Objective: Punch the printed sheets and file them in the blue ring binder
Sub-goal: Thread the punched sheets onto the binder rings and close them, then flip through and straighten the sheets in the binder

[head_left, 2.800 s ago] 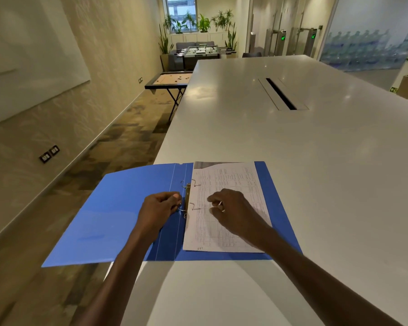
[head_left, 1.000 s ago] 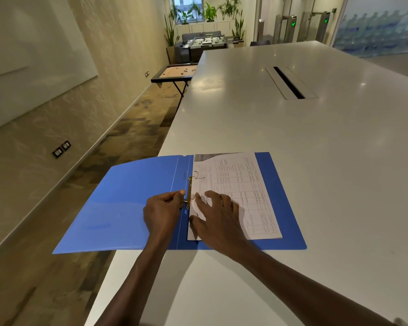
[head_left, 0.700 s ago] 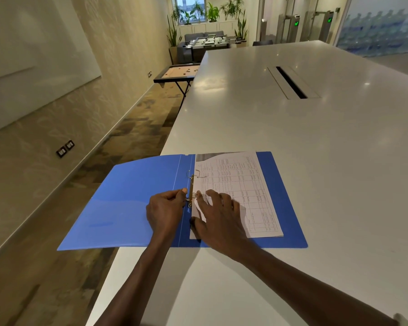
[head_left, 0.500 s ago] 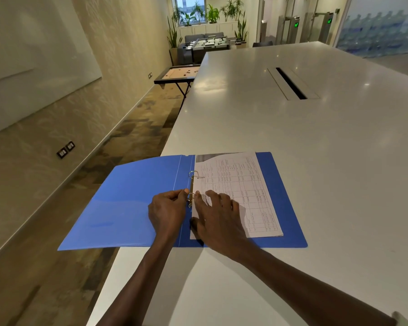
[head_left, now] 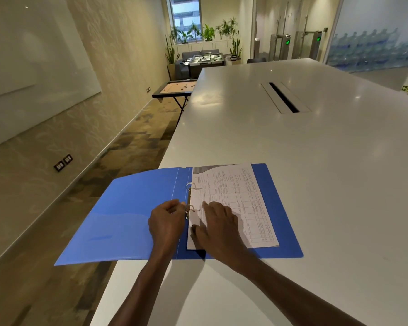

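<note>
We start at the left, where the open cover of the blue ring binder (head_left: 127, 222) hangs out past the edge of the white table (head_left: 316, 161) with nothing under it. Our left hand (head_left: 166, 223) sits just right of that overhang, its fingers curled together at the nearer ring (head_left: 190, 209), though we cannot tell whether they actually pinch it. Any downward press here could tip the unsupported cover and drag the binder off the table.

Just beyond the left fingertips, both rings look closed through the printed sheets (head_left: 233, 203). If one has not fully seated, pages could slip off.

To the right, our right hand (head_left: 218, 228) lies flat with fingers spread, gripping nothing, pinning the sheets. Sliding it could tear the punched holes.
</note>
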{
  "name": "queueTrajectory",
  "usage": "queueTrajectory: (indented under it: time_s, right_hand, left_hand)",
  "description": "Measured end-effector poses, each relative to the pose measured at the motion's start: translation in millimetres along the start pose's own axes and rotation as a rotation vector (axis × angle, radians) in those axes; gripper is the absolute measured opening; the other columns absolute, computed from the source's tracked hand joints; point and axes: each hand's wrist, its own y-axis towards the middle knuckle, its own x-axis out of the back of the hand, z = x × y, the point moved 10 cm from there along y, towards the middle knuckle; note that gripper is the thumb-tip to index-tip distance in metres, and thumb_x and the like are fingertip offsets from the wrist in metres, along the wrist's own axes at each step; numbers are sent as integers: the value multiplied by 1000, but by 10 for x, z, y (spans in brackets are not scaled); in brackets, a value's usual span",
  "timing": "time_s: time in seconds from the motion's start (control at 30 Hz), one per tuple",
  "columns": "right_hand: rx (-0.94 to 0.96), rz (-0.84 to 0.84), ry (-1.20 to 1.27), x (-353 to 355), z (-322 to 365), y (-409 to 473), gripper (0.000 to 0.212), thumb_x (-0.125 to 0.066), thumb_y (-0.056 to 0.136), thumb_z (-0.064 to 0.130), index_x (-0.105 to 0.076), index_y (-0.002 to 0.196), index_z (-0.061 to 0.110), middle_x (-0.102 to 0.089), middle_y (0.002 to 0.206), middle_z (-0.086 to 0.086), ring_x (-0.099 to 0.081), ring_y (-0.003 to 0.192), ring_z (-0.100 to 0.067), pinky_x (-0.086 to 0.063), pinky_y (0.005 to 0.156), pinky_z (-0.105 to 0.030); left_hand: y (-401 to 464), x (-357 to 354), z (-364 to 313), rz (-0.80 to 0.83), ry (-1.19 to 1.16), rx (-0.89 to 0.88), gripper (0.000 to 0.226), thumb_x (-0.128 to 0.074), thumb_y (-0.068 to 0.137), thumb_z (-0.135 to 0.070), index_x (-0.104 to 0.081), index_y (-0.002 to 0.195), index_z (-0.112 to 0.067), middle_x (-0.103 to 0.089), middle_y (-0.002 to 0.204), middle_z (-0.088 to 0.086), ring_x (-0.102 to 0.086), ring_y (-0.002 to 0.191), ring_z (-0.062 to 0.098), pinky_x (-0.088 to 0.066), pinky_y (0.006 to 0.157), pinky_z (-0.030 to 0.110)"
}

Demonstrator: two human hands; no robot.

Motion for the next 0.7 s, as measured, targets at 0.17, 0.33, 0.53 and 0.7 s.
queueTrajectory:
  time_s: [0.17, 0.33, 0.53, 0.7]
  right_hand:
    - [-280, -31, -118, 390, -446, -156, 85, -53, 86, 56, -18, 148, 9, -32, 146, -12, -33, 132, -27, -35, 106, -36]
    - [-446, 32, -188, 672, -839, -382, 101, -54, 83, 63, -7, 149, 2, -33, 140, -17, -35, 127, -28, -38, 102, -33]
    - [-525, 80, -217, 686, -974, -630, 101, -55, 80, 66, -11, 146, 3, -38, 136, -15, -42, 121, -25, -44, 97, -31]
    - [-535, 85, -235, 696, -966, -613, 90, -58, 83, 60, -24, 140, 1, -47, 126, -13, -49, 115, -23, -44, 95, -28]
  left_hand:
    - [-289, -16, -397, -29, 6, -228, 37, -68, 89, -21, -61, 125, -16, -64, 125, 0, -59, 111, 15, -48, 90, 29]
    - [-606, -389, -591, 185, 85, -341, 41, -71, 88, -26, -61, 127, -19, -62, 130, -1, -57, 118, 14, -49, 96, 26]
    - [-793, -738, -445, 374, 218, -268, 51, -68, 89, -33, -51, 135, -20, -53, 142, -1, -51, 127, 16, -41, 105, 30]
    - [-817, -848, -365, 439, 336, -241, 57, -63, 92, -36, -42, 143, -20, -45, 150, -1, -44, 135, 17, -33, 112, 31]
